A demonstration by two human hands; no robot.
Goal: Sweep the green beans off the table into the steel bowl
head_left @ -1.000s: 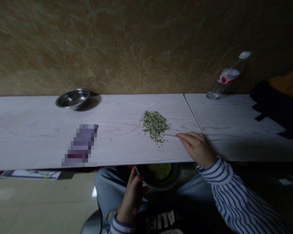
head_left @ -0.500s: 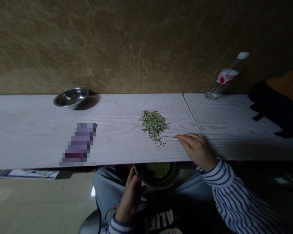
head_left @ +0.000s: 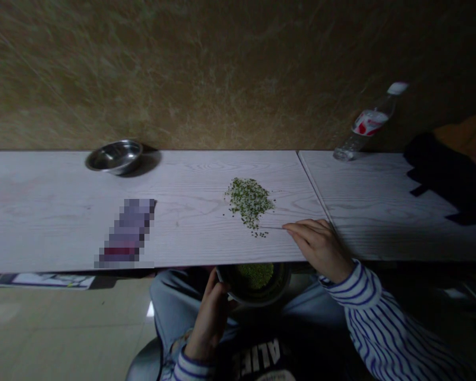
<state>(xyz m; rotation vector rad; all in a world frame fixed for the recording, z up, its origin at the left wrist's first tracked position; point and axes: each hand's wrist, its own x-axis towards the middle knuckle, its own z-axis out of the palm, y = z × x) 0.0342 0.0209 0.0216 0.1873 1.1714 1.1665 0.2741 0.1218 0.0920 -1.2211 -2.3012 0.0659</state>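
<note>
A small heap of green beans lies on the pale wooden table. My right hand rests on the table just right of the heap, fingers pinched on thin tweezers whose tip reaches the heap's near edge. Below the table edge, on my lap, sits a dark bowl with green beans in it. My left hand grips that bowl's left rim.
An empty steel bowl stands at the back left by the wall. A blurred flat object lies near the front edge. A plastic water bottle and dark clothing occupy the right table section.
My right hand and the tweezers have drawn slightly toward the near edge of the table. The left hand and the bowl have stayed put.
</note>
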